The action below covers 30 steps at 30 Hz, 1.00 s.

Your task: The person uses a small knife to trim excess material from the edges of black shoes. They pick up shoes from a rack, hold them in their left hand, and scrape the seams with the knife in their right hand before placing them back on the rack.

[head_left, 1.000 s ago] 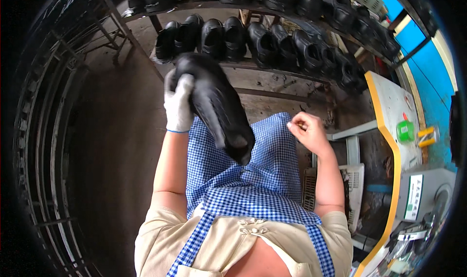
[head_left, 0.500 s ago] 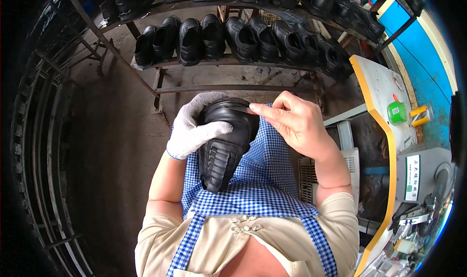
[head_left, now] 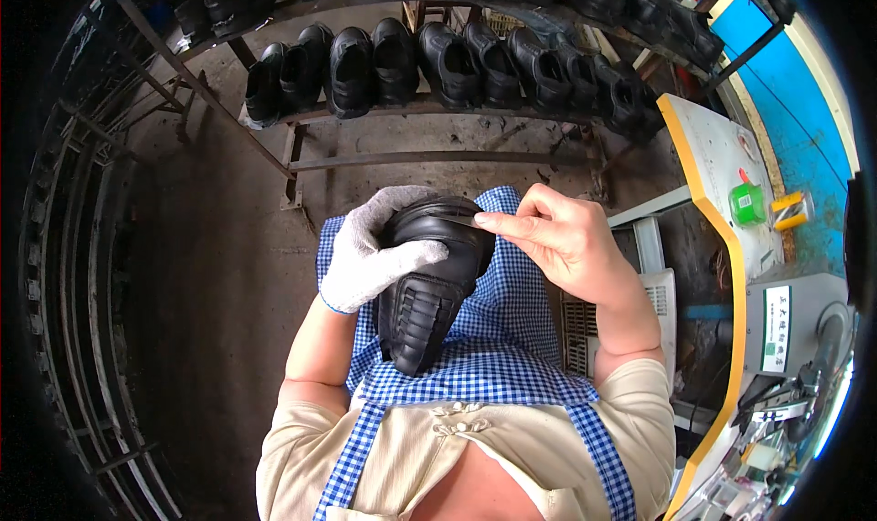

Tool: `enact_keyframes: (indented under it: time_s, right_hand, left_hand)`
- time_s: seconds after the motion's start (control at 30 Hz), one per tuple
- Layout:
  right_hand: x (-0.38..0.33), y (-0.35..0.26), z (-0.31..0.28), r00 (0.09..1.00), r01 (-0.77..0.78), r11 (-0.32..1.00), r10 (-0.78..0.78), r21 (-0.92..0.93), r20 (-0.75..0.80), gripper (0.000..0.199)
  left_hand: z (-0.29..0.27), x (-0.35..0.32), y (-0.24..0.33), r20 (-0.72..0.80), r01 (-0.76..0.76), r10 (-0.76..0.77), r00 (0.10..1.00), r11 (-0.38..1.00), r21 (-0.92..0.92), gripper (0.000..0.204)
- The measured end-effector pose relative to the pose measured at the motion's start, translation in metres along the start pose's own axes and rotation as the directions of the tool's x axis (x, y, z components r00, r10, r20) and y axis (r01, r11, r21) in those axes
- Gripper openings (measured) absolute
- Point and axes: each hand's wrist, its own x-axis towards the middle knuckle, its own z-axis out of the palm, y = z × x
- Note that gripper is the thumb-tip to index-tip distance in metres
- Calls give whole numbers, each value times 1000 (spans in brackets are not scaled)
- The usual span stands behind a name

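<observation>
Black leather shoe [head_left: 429,279] over lap, sole up, cradled from 9 o'clock by gloved left hand [head_left: 370,256]. Bare right hand [head_left: 557,238] pinches thin strip (blade? cannot tell) at toe; slip risks scuffing leather.

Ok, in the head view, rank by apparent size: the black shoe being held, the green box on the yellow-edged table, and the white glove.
1. Shoe, though closeness to the camera inflates it.
2. Glove, also close.
3. Green box, clearly smallest, but farther away.
</observation>
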Motion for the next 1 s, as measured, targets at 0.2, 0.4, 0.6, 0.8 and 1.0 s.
enact_keyframes:
  time_s: [0.2, 0.4, 0.6, 0.8, 1.0]
  right_hand:
    - [-3, 0, -16, 1000, -9, 999, 9, -48, -13, 36]
    - [-7, 1, -31, 999, 23, 994, -21, -106, 26, 31]
    - [5, -3, -35, 996, 82, 983, -77, -165, 39, 30]
    - [0, 1, -46, 994, 85, 984, -73, -155, 78, 32]
    - [8, -2, -42, 994, 84, 983, -72, -162, 83, 30]
  left_hand:
    - [-2, -3, -1, -22, 33, -33, 999, 999, -18, 63]
    - [-1, -1, -3, -12, 16, -16, 1000, 1000, -25, 64]
    - [3, -1, 1, 3, 58, -57, 998, 998, -33, 64]
    - [1, 0, 1, 0, 43, -43, 999, 999, -19, 64]
    - [4, 1, 3, 10, 61, -61, 998, 998, -23, 64]
